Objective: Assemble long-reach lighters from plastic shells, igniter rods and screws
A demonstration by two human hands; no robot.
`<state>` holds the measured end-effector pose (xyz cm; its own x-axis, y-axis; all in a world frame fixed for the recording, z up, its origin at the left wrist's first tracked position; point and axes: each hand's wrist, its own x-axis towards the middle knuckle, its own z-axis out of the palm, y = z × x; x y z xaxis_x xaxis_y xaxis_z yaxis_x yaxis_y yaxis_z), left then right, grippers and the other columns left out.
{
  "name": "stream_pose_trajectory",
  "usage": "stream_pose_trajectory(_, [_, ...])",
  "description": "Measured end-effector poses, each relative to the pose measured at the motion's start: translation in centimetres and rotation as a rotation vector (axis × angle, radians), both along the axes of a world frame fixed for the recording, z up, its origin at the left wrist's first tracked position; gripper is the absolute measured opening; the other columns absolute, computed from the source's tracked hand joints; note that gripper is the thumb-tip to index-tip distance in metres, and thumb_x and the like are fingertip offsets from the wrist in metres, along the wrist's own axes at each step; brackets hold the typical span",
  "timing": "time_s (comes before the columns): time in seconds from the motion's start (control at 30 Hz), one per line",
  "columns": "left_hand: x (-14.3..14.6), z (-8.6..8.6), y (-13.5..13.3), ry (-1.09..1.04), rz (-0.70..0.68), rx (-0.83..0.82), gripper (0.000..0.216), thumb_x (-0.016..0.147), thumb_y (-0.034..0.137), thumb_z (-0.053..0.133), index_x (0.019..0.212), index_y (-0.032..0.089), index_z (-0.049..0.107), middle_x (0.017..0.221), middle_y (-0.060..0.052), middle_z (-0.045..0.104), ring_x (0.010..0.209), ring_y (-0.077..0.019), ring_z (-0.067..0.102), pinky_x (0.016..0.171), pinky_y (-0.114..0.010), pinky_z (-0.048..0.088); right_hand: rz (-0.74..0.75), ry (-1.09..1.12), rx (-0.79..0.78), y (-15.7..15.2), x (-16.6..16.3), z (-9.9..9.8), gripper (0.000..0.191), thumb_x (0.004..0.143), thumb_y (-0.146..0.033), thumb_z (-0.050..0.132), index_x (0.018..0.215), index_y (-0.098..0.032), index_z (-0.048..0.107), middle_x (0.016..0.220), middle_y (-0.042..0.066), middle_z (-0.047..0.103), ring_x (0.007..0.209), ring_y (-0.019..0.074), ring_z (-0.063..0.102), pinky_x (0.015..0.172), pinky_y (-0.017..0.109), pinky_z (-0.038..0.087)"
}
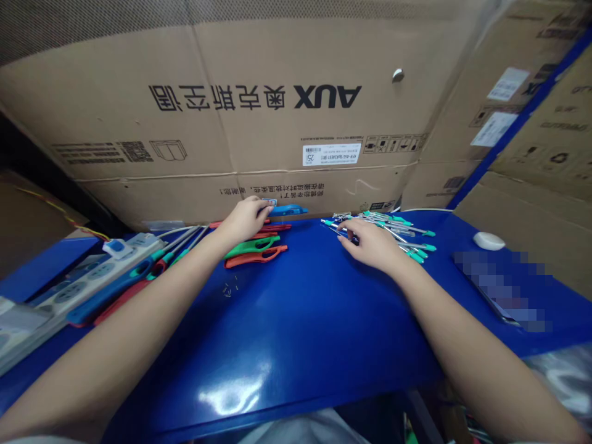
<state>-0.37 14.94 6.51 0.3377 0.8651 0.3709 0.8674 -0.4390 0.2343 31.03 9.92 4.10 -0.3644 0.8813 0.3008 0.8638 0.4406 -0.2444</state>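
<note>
My left hand (247, 219) is closed on a blue plastic handle (289, 210), holding it just above the table's back edge. Under and beside that hand lie red handles (277, 227), a green handle (254, 246) and an orange handle (256, 256), each with a long opening. My right hand (372, 242) is over a heap of thin metal rods with teal ends (411, 234). Its thumb and forefinger are curved and slightly apart beside one rod (332, 227). The palm hides part of the heap.
Small metal pins (229, 288) lie on the blue table (296, 320). At left are a power strip (87, 277) and assembled blue (111, 295) and red tools. A white mouse (489, 241) and a dark, blurred-out device (499, 290) lie at right. Cardboard (259, 135) stands behind.
</note>
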Motion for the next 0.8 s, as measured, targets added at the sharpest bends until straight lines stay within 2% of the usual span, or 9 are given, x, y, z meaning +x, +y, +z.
stream_pose_trajectory(0.07, [0.7,-0.3,-2.4,-0.052,-0.067,0.023,0.035,0.103,0.030,0.045,0.119,0.013,0.071,0.119,-0.013,0.070,0.111,-0.0277,0.066,0.104,-0.045,0.052,0.077,0.173,0.031,-0.2,-0.3,0.0,0.027,0.094,-0.031,0.058,0.118,-0.020,0.062,0.102,0.007,0.067,0.076,0.0189,0.059,0.067,0.031,0.043])
stream_pose_trajectory(0.13, [1.3,-1.2,-5.4,-0.082,-0.157,0.013,0.032,0.102,0.032,0.048,0.118,0.016,0.072,0.115,-0.010,0.072,0.108,-0.0247,0.068,0.102,-0.041,0.053,0.197,0.264,-0.032,-0.6,-0.6,0.0,0.029,0.092,-0.033,0.063,0.118,-0.020,0.060,0.104,0.006,0.062,0.071,0.0153,0.053,0.067,0.030,0.044])
stream_pose_trajectory(0.27, [1.8,-3.9,-11.0,-0.162,-0.299,-0.020,0.030,0.102,0.032,0.053,0.123,0.019,0.069,0.121,-0.010,0.069,0.119,-0.0238,0.064,0.106,-0.040,0.051,0.510,0.148,-0.361,-1.8,-1.5,-0.1,0.028,0.084,-0.031,0.076,0.108,-0.021,0.064,0.108,0.004,0.054,0.076,0.0129,0.051,0.073,0.028,0.046])
stream_pose_trajectory(0.33, [1.6,-5.0,-12.7,-0.196,-0.349,-0.074,0.030,0.103,0.031,0.052,0.128,0.021,0.065,0.123,-0.010,0.067,0.119,-0.0231,0.063,0.106,-0.040,0.051,0.573,0.067,-0.468,-2.2,-2.1,-0.3,0.019,0.085,-0.024,0.075,0.101,-0.020,0.065,0.105,0.003,0.053,0.077,0.0122,0.051,0.073,0.027,0.045])
stream_pose_trajectory(0.43, [1.2,-6.2,-13.7,-0.209,-0.308,-0.153,0.036,0.101,0.030,0.055,0.135,0.022,0.060,0.128,-0.011,0.066,0.119,-0.0240,0.064,0.106,-0.043,0.052,0.569,0.013,-0.476,-2.5,-2.7,-0.5,0.008,0.087,-0.019,0.071,0.092,-0.019,0.065,0.097,0.001,0.054,0.078,0.0125,0.051,0.072,0.027,0.041])
stream_pose_trajectory(0.57, [0.7,-7.0,-13.4,-0.221,-0.240,-0.182,0.041,0.096,0.030,0.061,0.135,0.020,0.059,0.126,-0.011,0.068,0.119,-0.0265,0.064,0.106,-0.046,0.052,0.551,0.005,-0.460,-2.4,-2.9,-0.6,0.009,0.088,-0.021,0.072,0.090,-0.018,0.064,0.094,0.001,0.055,0.079,0.0131,0.051,0.070,0.026,0.040])
stream_pose_trajectory(0.8, [0.6,-7.5,-13.3,-0.296,-0.184,-0.188,0.045,0.090,0.030,0.068,0.134,0.023,0.061,0.118,-0.008,0.072,0.109,-0.0258,0.069,0.100,-0.044,0.055,0.552,0.049,-0.447,-2.2,-2.8,-0.7,0.013,0.091,-0.029,0.071,0.089,-0.018,0.064,0.091,0.001,0.057,0.076,0.0130,0.051,0.066,0.026,0.039])
